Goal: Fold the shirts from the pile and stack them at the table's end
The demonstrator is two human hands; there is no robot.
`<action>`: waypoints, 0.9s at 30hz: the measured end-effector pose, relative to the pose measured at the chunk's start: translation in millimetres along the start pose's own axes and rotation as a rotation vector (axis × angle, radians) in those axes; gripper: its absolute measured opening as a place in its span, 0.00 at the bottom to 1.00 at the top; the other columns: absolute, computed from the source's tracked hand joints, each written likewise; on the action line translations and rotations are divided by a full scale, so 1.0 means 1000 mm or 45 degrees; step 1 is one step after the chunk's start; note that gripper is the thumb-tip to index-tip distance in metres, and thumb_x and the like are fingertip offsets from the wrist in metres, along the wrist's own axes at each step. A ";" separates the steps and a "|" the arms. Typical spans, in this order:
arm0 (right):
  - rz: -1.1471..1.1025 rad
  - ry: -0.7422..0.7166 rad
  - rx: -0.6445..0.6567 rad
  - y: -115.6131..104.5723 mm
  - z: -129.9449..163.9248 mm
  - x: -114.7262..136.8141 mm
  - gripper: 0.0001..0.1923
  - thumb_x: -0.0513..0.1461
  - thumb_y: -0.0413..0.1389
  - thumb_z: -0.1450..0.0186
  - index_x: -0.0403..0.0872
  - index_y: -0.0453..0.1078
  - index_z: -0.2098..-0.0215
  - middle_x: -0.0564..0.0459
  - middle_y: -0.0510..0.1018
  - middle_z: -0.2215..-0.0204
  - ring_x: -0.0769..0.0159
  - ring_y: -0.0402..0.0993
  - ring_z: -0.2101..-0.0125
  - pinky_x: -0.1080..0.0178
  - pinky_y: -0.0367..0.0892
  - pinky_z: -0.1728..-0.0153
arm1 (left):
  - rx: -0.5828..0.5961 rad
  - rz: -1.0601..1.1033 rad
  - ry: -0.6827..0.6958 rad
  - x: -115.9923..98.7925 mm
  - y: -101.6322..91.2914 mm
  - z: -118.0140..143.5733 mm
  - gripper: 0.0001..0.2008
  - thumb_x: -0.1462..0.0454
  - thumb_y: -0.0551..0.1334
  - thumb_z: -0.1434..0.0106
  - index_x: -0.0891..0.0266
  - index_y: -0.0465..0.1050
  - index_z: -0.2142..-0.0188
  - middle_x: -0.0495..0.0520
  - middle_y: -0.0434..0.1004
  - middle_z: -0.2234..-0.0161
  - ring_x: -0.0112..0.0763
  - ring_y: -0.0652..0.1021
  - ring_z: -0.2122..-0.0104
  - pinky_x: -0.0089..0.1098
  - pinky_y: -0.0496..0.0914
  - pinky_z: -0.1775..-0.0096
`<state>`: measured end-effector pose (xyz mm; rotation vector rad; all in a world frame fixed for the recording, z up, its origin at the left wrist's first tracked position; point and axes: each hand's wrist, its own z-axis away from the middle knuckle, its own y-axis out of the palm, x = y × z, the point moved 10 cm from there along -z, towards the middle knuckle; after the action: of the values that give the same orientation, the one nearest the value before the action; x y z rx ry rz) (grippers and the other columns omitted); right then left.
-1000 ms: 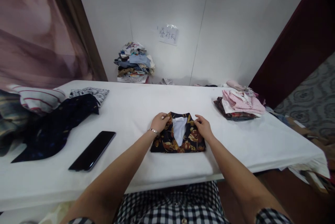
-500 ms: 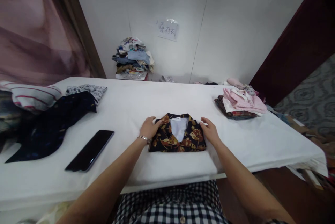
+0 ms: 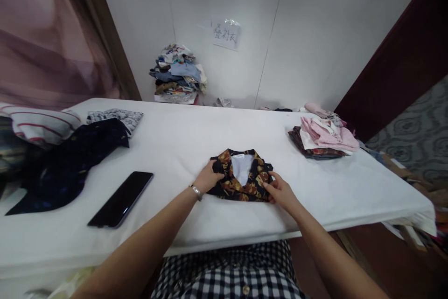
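One folded dark shirt with a rust-and-gold floral print and pale lining at the collar, lying near the front middle of the white cloth-covered surface; left hand at its left edge, fingers curled and pinched on the fabric, right hand at its lower right corner, fingers closed on the fold there. Soft, light and limp by the look of it, likely to slump or unfold if lifted by one corner, so best held at both side edges with the folds pinched together. One black smartphone flat to the left, well apart from the shirt. One loose dark navy garment spread further left, beside a striped piece and a grey patterned one. One small stack of pink and dark folded clothes at the right rear. One taller heap of mixed clothes against the wall, under one paper note
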<state>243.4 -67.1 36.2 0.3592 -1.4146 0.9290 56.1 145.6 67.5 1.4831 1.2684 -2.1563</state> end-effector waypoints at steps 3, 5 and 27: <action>-0.087 0.010 0.103 0.017 -0.006 0.012 0.38 0.46 0.61 0.46 0.48 0.57 0.39 0.61 0.71 0.77 0.66 0.72 0.80 0.64 0.68 0.82 | -0.189 -0.047 0.126 -0.017 -0.034 -0.012 0.28 0.68 0.62 0.47 0.60 0.65 0.45 0.56 0.77 0.53 0.38 0.77 0.55 0.35 0.70 0.52; -0.171 -0.018 0.162 0.030 -0.007 0.025 0.39 0.45 0.62 0.46 0.48 0.57 0.39 0.58 0.74 0.73 0.64 0.75 0.74 0.64 0.70 0.78 | -0.338 -0.109 0.099 -0.011 -0.064 -0.020 0.31 0.68 0.63 0.48 0.57 0.64 0.43 0.56 0.77 0.53 0.41 0.77 0.54 0.36 0.69 0.52; -1.413 0.465 0.419 0.209 0.002 0.049 0.20 0.51 0.58 0.37 0.47 0.69 0.53 0.49 0.80 0.57 0.62 0.77 0.60 0.55 0.74 0.58 | -0.434 0.616 -0.213 0.060 -0.082 0.015 0.26 0.68 0.65 0.54 0.65 0.70 0.53 0.60 0.80 0.59 0.41 0.80 0.59 0.41 0.74 0.54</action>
<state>84.3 76.2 18.5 1.0288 -0.5395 0.2565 -31.5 199.3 61.1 1.2751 1.0243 -1.6214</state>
